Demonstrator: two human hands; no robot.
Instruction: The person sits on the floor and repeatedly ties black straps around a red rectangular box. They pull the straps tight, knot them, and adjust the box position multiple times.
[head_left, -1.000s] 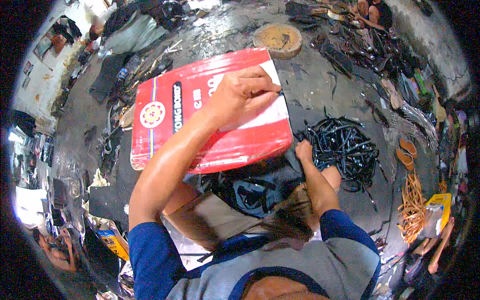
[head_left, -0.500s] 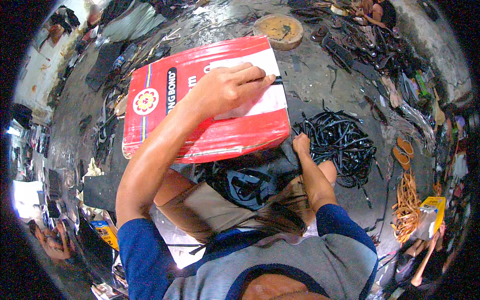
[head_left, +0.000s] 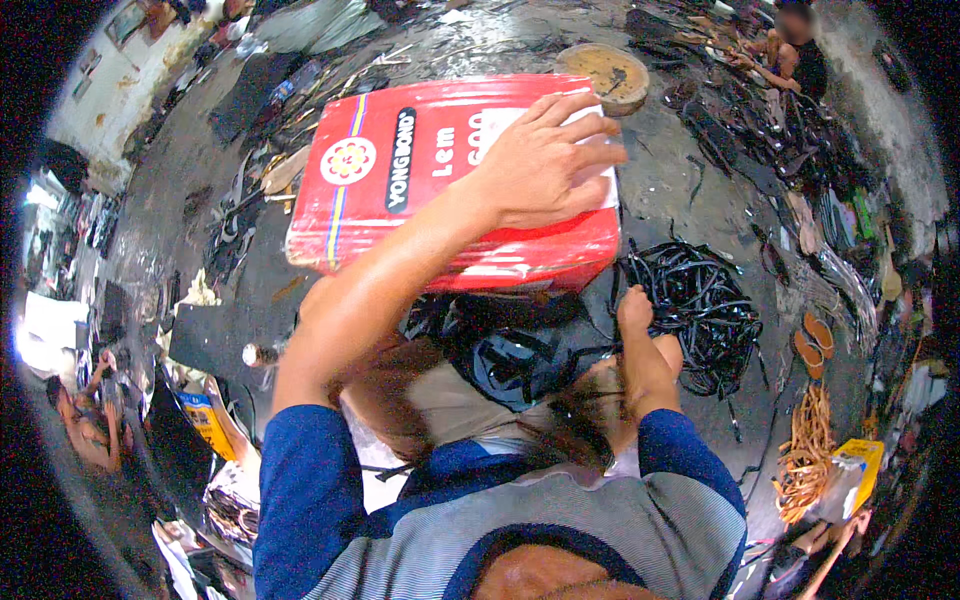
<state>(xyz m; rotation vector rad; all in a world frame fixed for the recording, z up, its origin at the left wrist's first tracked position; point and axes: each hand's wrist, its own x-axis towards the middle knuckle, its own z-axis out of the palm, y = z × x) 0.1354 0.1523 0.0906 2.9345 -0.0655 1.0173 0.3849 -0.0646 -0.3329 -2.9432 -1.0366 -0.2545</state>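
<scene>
A red cardboard box (head_left: 345, 215) with a flower emblem and a white patch stands in front of me, above my lap. My left hand (head_left: 560, 160) lies across its top at the right end, fingers spread over the white patch and reaching the edge. Lower down, beside the box's near right corner, my right hand (head_left: 633, 308) is closed; what its fingers hold is hidden. Just right of it lies a tangled heap of glossy black strips (head_left: 705, 310). Flat black pieces (head_left: 510, 365) rest by my lap under the box.
A round wooden block (head_left: 605, 75) stands beyond the box. To the right are brown sandal soles (head_left: 813, 340), a bundle of tan strips (head_left: 805, 450) and a yellow box (head_left: 858, 470). Scraps litter the floor. Other people sit at far right (head_left: 790, 60) and left (head_left: 90, 420).
My left hand has gone from bent, gathered fingers at the box's right edge to spread fingers on its top. The right hand stays low and closed. The whole view has shifted.
</scene>
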